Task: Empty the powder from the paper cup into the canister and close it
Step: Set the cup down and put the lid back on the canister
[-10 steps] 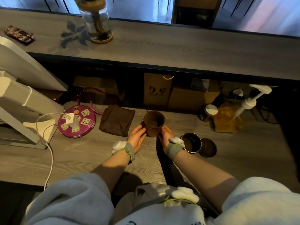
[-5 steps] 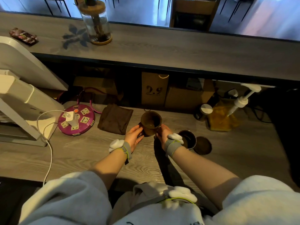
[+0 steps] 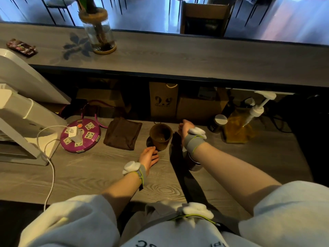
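Observation:
The brown paper cup (image 3: pixel 161 138) stands upright on the wooden desk (image 3: pixel 89 172), and no hand touches it. My left hand (image 3: pixel 148 156) rests flat on the desk just in front of the cup's base, fingers loose and empty. My right hand (image 3: pixel 185 128) hovers to the right of the cup, a small gap away, holding nothing. The metal canister (image 3: pixel 194 165) sits under my right forearm; only its lower edge shows. Its lid is hidden.
A folded brown cloth (image 3: pixel 122 133) and a purple round power strip (image 3: pixel 80 135) lie left of the cup. A small white-capped jar (image 3: pixel 219 122) and a pump bottle (image 3: pixel 249 120) stand to the right. A white device (image 3: pixel 21 111) fills the left; a shelf overhangs the back.
Both hands let go of the cup, which now stands alone. My left hand dropped back toward me onto the desk; my right hand shifted right, its forearm now covering the canister.

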A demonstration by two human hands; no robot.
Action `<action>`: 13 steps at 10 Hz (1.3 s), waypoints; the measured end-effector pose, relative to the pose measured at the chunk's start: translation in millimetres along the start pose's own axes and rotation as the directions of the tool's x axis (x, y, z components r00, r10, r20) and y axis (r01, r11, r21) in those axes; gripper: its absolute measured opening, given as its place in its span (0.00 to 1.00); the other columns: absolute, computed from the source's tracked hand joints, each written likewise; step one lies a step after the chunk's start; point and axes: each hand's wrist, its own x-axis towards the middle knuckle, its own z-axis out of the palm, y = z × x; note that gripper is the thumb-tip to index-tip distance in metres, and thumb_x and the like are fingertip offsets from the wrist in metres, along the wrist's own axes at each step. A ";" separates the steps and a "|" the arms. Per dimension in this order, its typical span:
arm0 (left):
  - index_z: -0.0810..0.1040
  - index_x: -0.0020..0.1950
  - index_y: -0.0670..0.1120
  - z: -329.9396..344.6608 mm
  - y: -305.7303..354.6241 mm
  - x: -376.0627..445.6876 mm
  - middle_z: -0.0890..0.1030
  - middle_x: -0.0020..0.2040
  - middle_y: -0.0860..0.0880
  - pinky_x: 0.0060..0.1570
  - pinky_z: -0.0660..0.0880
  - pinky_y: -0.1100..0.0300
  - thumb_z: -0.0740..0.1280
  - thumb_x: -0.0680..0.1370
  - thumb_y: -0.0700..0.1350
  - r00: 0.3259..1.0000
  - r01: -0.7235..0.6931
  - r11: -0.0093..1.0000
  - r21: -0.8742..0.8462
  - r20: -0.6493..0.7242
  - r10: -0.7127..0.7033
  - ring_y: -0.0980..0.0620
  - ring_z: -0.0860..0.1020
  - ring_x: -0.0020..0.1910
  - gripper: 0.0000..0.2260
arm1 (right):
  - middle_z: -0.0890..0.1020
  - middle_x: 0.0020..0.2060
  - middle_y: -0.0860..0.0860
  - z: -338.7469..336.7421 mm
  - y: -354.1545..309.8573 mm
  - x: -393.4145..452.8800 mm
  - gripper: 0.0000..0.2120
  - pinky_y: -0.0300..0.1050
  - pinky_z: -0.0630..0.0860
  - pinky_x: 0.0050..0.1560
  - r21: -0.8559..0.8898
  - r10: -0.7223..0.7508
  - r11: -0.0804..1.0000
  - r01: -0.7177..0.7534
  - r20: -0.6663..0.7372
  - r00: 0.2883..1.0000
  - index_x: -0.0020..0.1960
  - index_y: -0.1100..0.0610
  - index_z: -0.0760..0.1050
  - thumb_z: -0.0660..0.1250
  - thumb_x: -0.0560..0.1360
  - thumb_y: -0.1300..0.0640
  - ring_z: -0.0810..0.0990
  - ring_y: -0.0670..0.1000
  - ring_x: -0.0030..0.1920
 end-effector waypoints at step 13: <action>0.74 0.62 0.46 89.1 -15.0 -19.6 0.76 0.64 0.44 0.62 0.71 0.50 0.57 0.80 0.48 0.965 -0.013 0.962 0.272 0.255 -0.059 0.48 0.73 0.66 0.13 | 0.61 0.70 0.59 -180.1 45.4 1.4 0.51 0.55 0.70 0.64 -0.981 0.056 -0.128 0.142 0.136 0.989 0.73 0.54 0.53 0.72 0.60 0.35 0.61 0.61 0.70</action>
